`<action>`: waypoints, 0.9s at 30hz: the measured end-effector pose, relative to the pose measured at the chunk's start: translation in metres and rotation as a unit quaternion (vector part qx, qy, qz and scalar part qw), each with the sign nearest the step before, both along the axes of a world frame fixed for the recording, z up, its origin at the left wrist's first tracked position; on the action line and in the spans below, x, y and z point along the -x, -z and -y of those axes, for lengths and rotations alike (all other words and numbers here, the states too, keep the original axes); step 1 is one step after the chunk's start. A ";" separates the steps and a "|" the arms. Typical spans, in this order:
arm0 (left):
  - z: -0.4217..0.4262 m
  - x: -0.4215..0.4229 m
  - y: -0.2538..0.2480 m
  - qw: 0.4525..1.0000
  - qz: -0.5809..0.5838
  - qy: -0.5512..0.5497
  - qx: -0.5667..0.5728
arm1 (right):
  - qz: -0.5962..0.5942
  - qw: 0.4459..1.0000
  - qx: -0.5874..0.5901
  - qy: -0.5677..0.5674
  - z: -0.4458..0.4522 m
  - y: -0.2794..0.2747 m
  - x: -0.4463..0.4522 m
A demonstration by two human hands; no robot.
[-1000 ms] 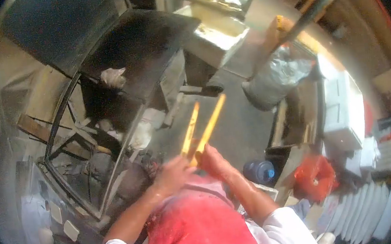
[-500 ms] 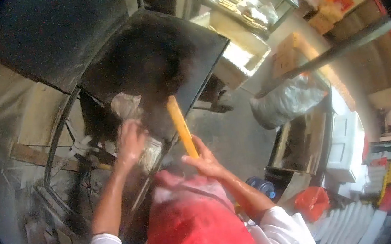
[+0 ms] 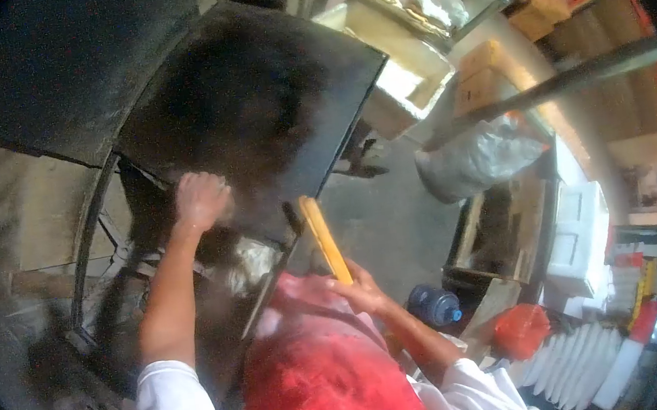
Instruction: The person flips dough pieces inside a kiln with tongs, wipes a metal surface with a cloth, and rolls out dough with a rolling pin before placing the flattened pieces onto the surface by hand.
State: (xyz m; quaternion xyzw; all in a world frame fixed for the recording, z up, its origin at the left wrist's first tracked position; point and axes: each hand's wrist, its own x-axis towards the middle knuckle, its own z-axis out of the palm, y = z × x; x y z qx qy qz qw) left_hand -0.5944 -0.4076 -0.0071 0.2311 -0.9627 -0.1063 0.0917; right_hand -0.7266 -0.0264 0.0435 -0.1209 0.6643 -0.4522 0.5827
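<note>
My right hand (image 3: 361, 288) is wrapped round a long yellow wooden stick (image 3: 324, 238), which points up and away from me in front of my red apron (image 3: 323, 367). A dark patch shows beside the stick's far end. My left hand (image 3: 203, 199) is a closed fist over the near left edge of a large black flat surface (image 3: 315, 85). What it holds, if anything, is hidden. Below that hand, a pale crumpled bundle (image 3: 252, 264) lies near the surface's front corner.
Behind the black surface's right side stands a pale open box (image 3: 404, 87). A full silvery bag (image 3: 477, 160) sits to the right. Near my right elbow are a blue water jug (image 3: 435, 305), an orange-red bag (image 3: 521, 331) and a white box (image 3: 578, 237).
My left hand has moved up and closed; the pale crumpled thing at its fingertips no longer shows. My right hand has lowered slightly towards me with the stick. The view has shifted a little.
</note>
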 end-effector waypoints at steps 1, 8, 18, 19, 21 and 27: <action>0.000 0.000 0.002 1.000 -0.015 0.024 -0.008 | 0.005 1.000 0.003 0.003 -0.002 0.005 -0.002; 0.012 0.002 0.019 0.997 0.063 0.014 -0.030 | -0.018 0.997 -0.009 0.074 -0.011 0.025 -0.034; -0.023 -0.073 0.004 0.993 0.111 0.001 -0.031 | -0.060 0.996 -0.020 0.070 0.018 -0.001 -0.035; -0.032 -0.090 -0.002 0.991 0.131 -0.023 -0.036 | -0.058 0.996 0.009 0.068 0.024 0.001 -0.029; -0.043 -0.127 0.001 0.988 0.130 -0.058 -0.061 | -0.049 0.996 0.036 0.060 0.034 -0.001 -0.021; -0.086 -0.233 0.004 0.980 0.122 -0.149 -0.053 | -0.152 0.978 0.022 -0.141 0.067 -0.034 0.006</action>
